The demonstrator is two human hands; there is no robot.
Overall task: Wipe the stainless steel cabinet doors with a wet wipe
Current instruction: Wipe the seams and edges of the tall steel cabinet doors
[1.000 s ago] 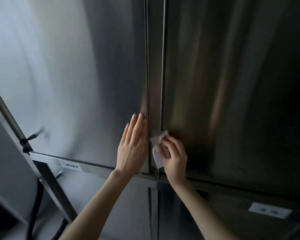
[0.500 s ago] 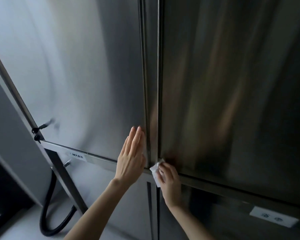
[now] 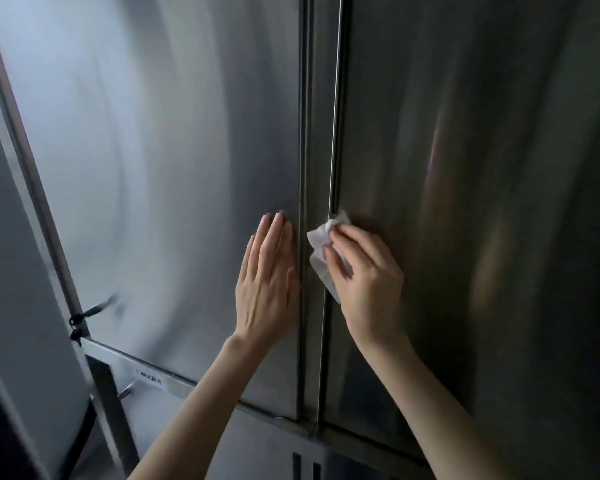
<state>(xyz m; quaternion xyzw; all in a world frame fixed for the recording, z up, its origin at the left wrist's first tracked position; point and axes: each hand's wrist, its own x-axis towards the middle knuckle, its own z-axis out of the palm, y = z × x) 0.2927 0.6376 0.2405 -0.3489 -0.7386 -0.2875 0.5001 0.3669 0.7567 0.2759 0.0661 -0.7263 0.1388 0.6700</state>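
Observation:
Two tall stainless steel cabinet doors fill the view: the left door [image 3: 160, 174] is bright, the right door [image 3: 482, 202] dark. A narrow vertical strip [image 3: 317, 133] runs between them. My left hand [image 3: 267, 282] lies flat on the left door beside that strip, fingers straight and pointing up. My right hand [image 3: 364, 271] holds a crumpled white wet wipe [image 3: 321, 244] and presses it against the left edge of the right door and the strip. Part of the wipe is hidden under my fingers.
A metal rail with a small white label [image 3: 149, 377] runs below the doors. At the lower left a black latch [image 3: 78, 322] sits on the cabinet's frame, beside a grey wall [image 3: 11, 271]. Lower door panels [image 3: 264, 452] show under the rail.
My right hand has moved the wipe up along the gap from the doors' bottom edge. My left hand stays flat on the left door. The camera has tilted upward.

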